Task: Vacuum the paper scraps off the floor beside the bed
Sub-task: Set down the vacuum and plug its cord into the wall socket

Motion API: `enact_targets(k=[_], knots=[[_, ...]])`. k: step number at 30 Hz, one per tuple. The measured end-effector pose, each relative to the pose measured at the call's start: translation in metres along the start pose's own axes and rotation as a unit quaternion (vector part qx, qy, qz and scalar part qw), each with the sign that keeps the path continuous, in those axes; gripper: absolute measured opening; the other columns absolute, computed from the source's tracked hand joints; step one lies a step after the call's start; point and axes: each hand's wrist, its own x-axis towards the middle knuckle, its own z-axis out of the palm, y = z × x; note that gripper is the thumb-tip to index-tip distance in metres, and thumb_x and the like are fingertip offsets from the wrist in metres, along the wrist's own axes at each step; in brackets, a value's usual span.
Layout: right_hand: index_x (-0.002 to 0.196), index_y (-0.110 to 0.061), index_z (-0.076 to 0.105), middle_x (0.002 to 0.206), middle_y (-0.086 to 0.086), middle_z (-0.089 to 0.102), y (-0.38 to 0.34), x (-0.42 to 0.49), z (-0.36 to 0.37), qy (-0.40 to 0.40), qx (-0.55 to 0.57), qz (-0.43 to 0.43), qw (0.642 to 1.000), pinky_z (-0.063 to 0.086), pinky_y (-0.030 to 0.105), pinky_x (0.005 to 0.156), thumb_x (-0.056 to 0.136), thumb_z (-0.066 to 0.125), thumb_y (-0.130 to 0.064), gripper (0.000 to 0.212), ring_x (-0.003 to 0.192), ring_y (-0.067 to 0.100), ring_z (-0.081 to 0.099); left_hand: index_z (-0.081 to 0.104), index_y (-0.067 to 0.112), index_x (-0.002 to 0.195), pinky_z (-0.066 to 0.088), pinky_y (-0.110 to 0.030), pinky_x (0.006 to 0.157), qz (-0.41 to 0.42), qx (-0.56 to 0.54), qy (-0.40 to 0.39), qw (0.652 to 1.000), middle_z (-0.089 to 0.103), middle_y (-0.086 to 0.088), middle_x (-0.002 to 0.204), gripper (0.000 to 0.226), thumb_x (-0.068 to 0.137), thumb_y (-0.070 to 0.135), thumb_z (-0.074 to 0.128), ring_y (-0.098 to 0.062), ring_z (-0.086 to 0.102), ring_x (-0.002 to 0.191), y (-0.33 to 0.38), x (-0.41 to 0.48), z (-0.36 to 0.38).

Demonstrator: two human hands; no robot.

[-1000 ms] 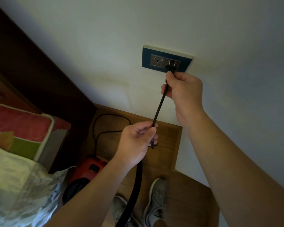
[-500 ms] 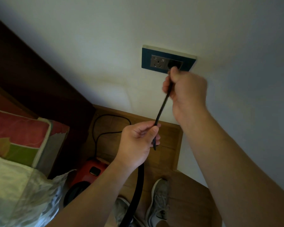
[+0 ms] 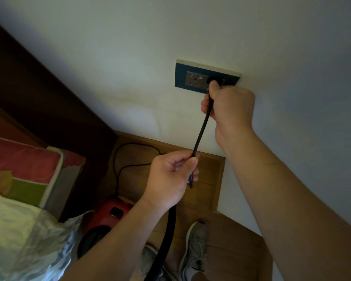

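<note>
Power hookup: the right hand (image 3: 230,107) grips the plug (image 3: 213,79) at the socket (image 3: 181,78), the left hand (image 3: 169,178) pinches the cord (image 3: 201,131) at 7 o'clock; next, likely pushing it fully home.

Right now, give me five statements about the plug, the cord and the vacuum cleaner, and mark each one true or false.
1. The right hand holds the black plug at the blue wall socket plate. True.
2. The left hand is empty. False: its grip pinches the power cord below the right hand.
3. The red vacuum cleaner sits on the wooden floor beside the bed. True.
4. A second plug fills the grey socket on the bed side of the plate. False: that socket is free.
5. The person is barefoot. False: grey sneakers show below.
</note>
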Motion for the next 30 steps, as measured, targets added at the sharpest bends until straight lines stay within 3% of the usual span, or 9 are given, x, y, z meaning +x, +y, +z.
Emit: enact_targets(k=[9, 15, 17, 19, 21, 23, 27, 30], knots=[[0.072, -0.018, 0.066, 0.066, -0.002, 0.064, 0.003, -0.003, -0.005, -0.021, -0.128, -0.099, 0.987, 0.063, 0.042, 0.073, 0.100, 0.058, -0.027, 0.030, 0.062, 0.012, 0.065, 0.073, 0.018, 0.099, 0.057, -0.025, 0.066, 0.007, 0.000, 0.011, 1.000, 0.071, 0.000, 0.073, 0.018, 0.096, 0.005, 0.062, -0.017, 0.068, 0.070, 0.002, -0.005, -0.003], [0.076, -0.016, 0.067, 0.077, 0.008, 0.067, 0.004, 0.000, -0.006, -0.028, -0.198, -0.126, 0.972, 0.060, 0.051, 0.079, 0.101, 0.054, -0.032, 0.033, 0.079, 0.028, 0.070, 0.072, 0.022, 0.104, 0.060, -0.035, 0.076, 0.027, 0.038, 0.012, 0.999, 0.072, -0.002, 0.081, 0.021, 0.097, 0.005, 0.062, -0.022, 0.069, 0.079, 0.005, -0.011, -0.005], [0.082, -0.015, 0.068, 0.082, 0.008, 0.068, 0.004, -0.001, -0.009, -0.036, -0.226, -0.139, 0.963, 0.060, 0.047, 0.080, 0.102, 0.052, -0.033, 0.031, 0.082, 0.026, 0.070, 0.072, 0.022, 0.108, 0.061, -0.039, 0.082, 0.026, 0.061, 0.015, 0.998, 0.073, -0.001, 0.084, 0.022, 0.097, 0.006, 0.062, -0.021, 0.071, 0.083, 0.004, -0.013, -0.006], [0.087, -0.014, 0.067, 0.080, 0.003, 0.065, 0.004, -0.002, -0.013, -0.045, -0.263, -0.161, 0.950, 0.057, 0.035, 0.071, 0.104, 0.049, -0.031, 0.030, 0.077, 0.017, 0.065, 0.070, 0.018, 0.116, 0.061, -0.040, 0.087, 0.021, 0.092, 0.019, 0.995, 0.075, 0.001, 0.089, 0.022, 0.097, 0.009, 0.063, -0.018, 0.072, 0.087, 0.003, -0.014, -0.008], [0.094, -0.014, 0.066, 0.079, -0.003, 0.060, 0.003, -0.005, -0.017, -0.050, -0.327, -0.195, 0.923, 0.042, 0.019, 0.060, 0.105, 0.047, -0.028, 0.027, 0.071, 0.006, 0.056, 0.068, 0.013, 0.125, 0.060, -0.037, 0.090, 0.017, 0.123, 0.019, 0.992, 0.075, 0.002, 0.093, 0.028, 0.097, 0.011, 0.063, -0.014, 0.073, 0.090, 0.005, -0.016, -0.009], [0.105, -0.013, 0.066, 0.090, 0.000, 0.063, 0.001, -0.010, -0.022, -0.050, -0.392, -0.227, 0.890, 0.037, 0.014, 0.060, 0.105, 0.046, -0.026, 0.024, 0.076, 0.007, 0.055, 0.065, 0.013, 0.130, 0.059, -0.030, 0.092, 0.013, 0.154, 0.016, 0.988, 0.076, 0.004, 0.097, 0.033, 0.098, 0.013, 0.063, -0.008, 0.073, 0.092, 0.009, -0.019, -0.009], [0.139, -0.012, 0.053, 0.124, 0.009, 0.061, -0.005, -0.023, -0.032, -0.069, -0.506, -0.260, 0.820, 0.042, 0.026, 0.085, 0.105, 0.044, -0.024, 0.036, 0.111, 0.024, 0.059, 0.061, 0.022, 0.133, 0.054, -0.015, 0.090, 0.002, 0.188, 0.004, 0.982, 0.074, 0.010, 0.106, 0.036, 0.099, 0.012, 0.062, -0.001, 0.069, 0.100, 0.017, -0.026, -0.011], [0.149, -0.012, 0.041, 0.135, 0.011, 0.054, -0.012, -0.032, -0.041, -0.096, -0.574, -0.281, 0.763, 0.043, 0.032, 0.095, 0.105, 0.043, -0.023, 0.045, 0.122, 0.025, 0.051, 0.058, 0.022, 0.136, 0.049, -0.007, 0.089, -0.008, 0.198, -0.013, 0.980, 0.071, 0.012, 0.114, 0.039, 0.099, 0.009, 0.061, 0.002, 0.067, 0.107, 0.022, -0.031, -0.013]])
